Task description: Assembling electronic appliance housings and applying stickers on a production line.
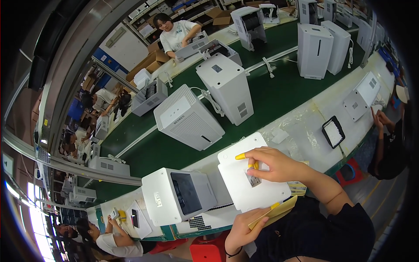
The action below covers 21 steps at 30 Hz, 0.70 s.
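A white appliance housing (231, 187) lies in front of me, its flat panel turned up. My right hand (275, 163) is over that panel, with yellow finger cots on its fingertips. Its index finger stretches forward, while the thumb and another finger pinch at a small printed label (253, 180). Whether the label touches the panel, I cannot tell. My left hand (245, 229) grips a yellow backing sheet (275, 212) beside the housing's near edge; a yellow cot shows at one fingertip. Left of the housing lies another white appliance (162, 196) with a dark opening in its side.
A green conveyor belt (273, 98) runs beyond the bench, carrying several white appliances, two of them (190, 118) (227, 89) close by. A black tray (333, 132) sits to the right. A red stool (209, 249) stands below the bench edge. Co-workers sit around the line.
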Each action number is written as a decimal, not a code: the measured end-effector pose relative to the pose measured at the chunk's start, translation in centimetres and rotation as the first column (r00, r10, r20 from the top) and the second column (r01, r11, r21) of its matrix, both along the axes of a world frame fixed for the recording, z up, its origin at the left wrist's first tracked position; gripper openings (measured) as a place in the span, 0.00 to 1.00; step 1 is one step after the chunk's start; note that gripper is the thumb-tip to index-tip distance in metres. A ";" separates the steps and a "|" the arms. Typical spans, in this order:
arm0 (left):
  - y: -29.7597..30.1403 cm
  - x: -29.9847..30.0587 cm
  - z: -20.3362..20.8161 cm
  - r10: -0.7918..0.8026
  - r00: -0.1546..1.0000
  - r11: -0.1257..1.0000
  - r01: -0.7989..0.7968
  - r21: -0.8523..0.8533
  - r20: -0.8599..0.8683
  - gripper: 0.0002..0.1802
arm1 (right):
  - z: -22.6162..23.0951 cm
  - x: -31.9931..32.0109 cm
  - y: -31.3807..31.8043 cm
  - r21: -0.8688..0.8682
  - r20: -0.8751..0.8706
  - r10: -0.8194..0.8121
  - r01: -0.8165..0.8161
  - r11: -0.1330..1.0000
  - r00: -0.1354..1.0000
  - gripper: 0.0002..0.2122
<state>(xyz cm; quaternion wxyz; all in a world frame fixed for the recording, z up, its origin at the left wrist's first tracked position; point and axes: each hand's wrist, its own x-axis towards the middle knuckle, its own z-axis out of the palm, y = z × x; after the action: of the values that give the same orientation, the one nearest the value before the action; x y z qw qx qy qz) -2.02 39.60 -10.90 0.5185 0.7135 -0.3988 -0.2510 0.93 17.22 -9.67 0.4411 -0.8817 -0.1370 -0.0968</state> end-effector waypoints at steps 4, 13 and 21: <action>0.2 0.2 -0.3 -0.012 0.999 1.000 0.012 -0.011 0.031 0.13 | 0.1 0.0 0.3 -0.011 -0.015 -0.017 0.017 1.000 1.000 0.19; 0.5 0.3 -0.4 0.000 1.000 1.000 0.001 -0.020 0.006 0.13 | 0.2 0.3 0.6 -0.037 -0.030 -0.022 0.021 0.999 0.999 0.19; 0.8 0.5 -0.4 0.007 1.000 0.998 -0.006 -0.064 0.014 0.13 | 0.1 0.5 1.1 -0.040 0.000 -0.028 0.028 0.999 1.000 0.18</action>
<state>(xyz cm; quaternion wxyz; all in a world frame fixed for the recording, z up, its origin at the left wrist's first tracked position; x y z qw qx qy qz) -1.54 40.40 -11.30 0.5392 0.6995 -0.4079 -0.2314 1.44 18.33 -9.57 0.4222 -0.8920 -0.1265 -0.0999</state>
